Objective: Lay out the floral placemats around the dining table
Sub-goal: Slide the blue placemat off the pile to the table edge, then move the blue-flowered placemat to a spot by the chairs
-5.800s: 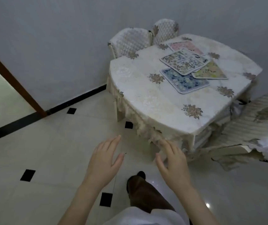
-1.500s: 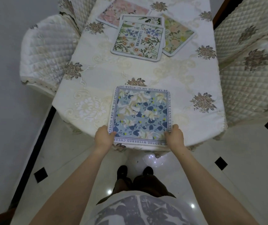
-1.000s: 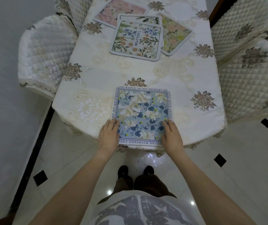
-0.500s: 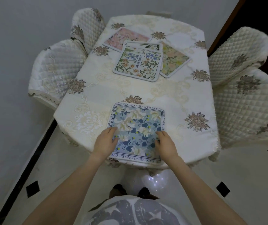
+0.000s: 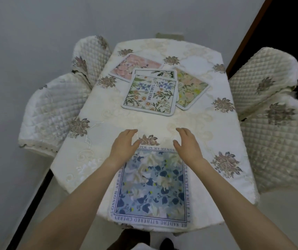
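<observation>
A blue floral placemat (image 5: 151, 186) lies flat at the near edge of the cream-clothed dining table (image 5: 207, 127). My left hand (image 5: 123, 146) and my right hand (image 5: 187, 144) hover open above the mat's far corners, holding nothing. Farther back sits a loose pile: a white mat with "BEAUTIFUL" lettering (image 5: 150, 95) on top of another white mat (image 5: 154, 73), with a pink mat (image 5: 136, 65) to its left and a yellow-green mat (image 5: 190, 90) to its right.
Quilted cream chairs flank the table: two on the left (image 5: 54, 112) (image 5: 90, 55) and two on the right (image 5: 260, 76) (image 5: 280, 141). A grey wall runs behind and to the left. A dark doorway (image 5: 289, 24) opens at the upper right. My feet show under the near edge.
My hands have lifted off the blue mat's near half and moved forward past its far edge. The mat stays where it was laid. The view has tilted up.
</observation>
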`<state>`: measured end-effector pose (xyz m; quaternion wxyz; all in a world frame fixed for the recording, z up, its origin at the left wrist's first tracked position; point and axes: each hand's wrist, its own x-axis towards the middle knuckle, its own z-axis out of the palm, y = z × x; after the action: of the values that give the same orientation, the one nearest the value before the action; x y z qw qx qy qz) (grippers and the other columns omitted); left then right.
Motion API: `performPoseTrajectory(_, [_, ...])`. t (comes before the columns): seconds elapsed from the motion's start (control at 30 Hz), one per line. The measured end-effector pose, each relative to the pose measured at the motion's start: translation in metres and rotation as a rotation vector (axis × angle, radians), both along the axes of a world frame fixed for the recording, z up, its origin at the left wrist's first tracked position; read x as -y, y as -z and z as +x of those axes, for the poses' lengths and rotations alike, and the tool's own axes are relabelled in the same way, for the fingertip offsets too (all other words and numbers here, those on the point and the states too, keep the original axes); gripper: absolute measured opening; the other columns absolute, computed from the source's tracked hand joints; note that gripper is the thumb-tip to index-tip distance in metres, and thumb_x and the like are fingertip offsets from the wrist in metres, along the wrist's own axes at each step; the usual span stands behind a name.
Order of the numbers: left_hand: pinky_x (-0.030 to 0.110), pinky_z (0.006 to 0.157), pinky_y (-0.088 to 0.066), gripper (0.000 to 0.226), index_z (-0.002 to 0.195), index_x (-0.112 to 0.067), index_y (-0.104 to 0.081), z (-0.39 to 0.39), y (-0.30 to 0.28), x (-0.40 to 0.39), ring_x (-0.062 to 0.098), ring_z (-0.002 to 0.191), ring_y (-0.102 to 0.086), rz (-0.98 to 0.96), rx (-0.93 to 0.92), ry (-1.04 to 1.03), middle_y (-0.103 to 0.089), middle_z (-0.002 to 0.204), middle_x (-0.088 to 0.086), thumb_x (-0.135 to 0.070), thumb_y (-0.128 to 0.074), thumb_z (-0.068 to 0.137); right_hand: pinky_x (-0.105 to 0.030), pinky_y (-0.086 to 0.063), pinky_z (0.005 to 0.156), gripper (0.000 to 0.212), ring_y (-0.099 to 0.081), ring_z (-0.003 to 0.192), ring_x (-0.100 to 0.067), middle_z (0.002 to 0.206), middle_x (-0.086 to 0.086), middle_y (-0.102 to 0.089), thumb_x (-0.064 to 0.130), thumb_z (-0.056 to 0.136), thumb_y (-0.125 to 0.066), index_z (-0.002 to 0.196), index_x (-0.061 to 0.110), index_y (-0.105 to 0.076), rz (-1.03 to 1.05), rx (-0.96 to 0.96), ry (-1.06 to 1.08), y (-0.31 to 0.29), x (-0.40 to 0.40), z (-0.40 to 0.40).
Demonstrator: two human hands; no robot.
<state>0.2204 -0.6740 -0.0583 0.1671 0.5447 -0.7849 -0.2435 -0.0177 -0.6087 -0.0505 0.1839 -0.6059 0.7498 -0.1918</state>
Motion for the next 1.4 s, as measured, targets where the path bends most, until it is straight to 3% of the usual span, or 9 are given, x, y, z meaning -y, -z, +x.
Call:
performPoseTrajectory(0.4, [0.039, 0.106, -0.036, 0.073, 0.142, -0.019, -0.031, -0.025, 0.022, 0.2, 0.024, 0.134, -0.037, 0.048, -0.036, -0.045, -0.041, 0.146, 0.006, -0.05, -0.059, 0.083, -0.039, -0.039, 0.101, 0.05, -0.038, 0.132, -0.026, 0.144, -0.01, -0.041, 0.022, 0.092, -0.052, 0.139, 0.013, -0.038, -0.054, 0.078, 0.198, 0.022, 0.179, -0.006])
performPoseTrajectory(0.57, [0.042, 0.107, -0.038, 0.078, 0.144, -0.015, -0.029, -0.024, 0.056, 0.264, 0.027, 0.133, -0.036, 0.08, 0.015, -0.063, -0.039, 0.146, 0.009, -0.051, -0.06, 0.082, -0.042, -0.041, 0.099, 0.052, -0.038, 0.131, -0.032, 0.146, -0.015, -0.034, 0.017, 0.092, -0.051, 0.141, 0.017, -0.035, 0.045, 0.134, 0.298, 0.058, 0.235, -0.005])
performPoseTrajectory(0.67, [0.044, 0.111, -0.032, 0.082, 0.145, -0.014, -0.024, -0.021, 0.076, 0.29, 0.029, 0.138, -0.029, 0.114, 0.069, -0.061, -0.032, 0.15, 0.012, -0.051, -0.059, 0.082, -0.045, -0.045, 0.092, 0.055, -0.043, 0.118, -0.039, 0.132, -0.019, -0.041, 0.022, 0.09, -0.05, 0.142, 0.02, -0.033, 0.112, 0.087, 0.338, 0.079, 0.255, -0.002])
performPoseTrajectory(0.87, [0.044, 0.114, -0.023, 0.084, 0.146, -0.014, -0.022, -0.024, 0.1, 0.31, 0.034, 0.139, -0.022, 0.136, 0.101, -0.069, -0.028, 0.15, 0.02, -0.05, -0.062, 0.08, -0.049, -0.038, 0.1, 0.055, -0.033, 0.122, -0.041, 0.136, -0.024, -0.031, 0.025, 0.082, -0.054, 0.133, 0.026, -0.035, 0.191, 0.037, 0.495, 0.1, 0.276, 0.004])
performPoseTrajectory(1.1, [0.041, 0.114, -0.02, 0.085, 0.145, -0.012, -0.025, -0.03, 0.099, 0.303, 0.032, 0.139, -0.018, 0.159, -0.023, -0.129, -0.023, 0.151, 0.02, -0.04, -0.068, 0.077, -0.045, -0.037, 0.094, 0.056, -0.033, 0.111, -0.039, 0.124, -0.02, -0.036, 0.026, 0.078, -0.056, 0.132, 0.024, -0.038, 0.186, 0.021, 0.512, 0.101, 0.277, 0.008])
performPoseTrajectory(1.4, [0.045, 0.112, -0.027, 0.076, 0.141, -0.01, -0.033, -0.026, 0.088, 0.271, 0.037, 0.134, -0.025, 0.218, -0.036, -0.176, -0.023, 0.151, 0.018, -0.031, -0.07, 0.077, -0.042, -0.038, 0.089, 0.059, -0.034, 0.108, -0.039, 0.138, -0.017, -0.026, 0.024, 0.081, -0.059, 0.136, 0.027, -0.037, 0.213, 0.039, 0.482, 0.091, 0.238, 0.021])
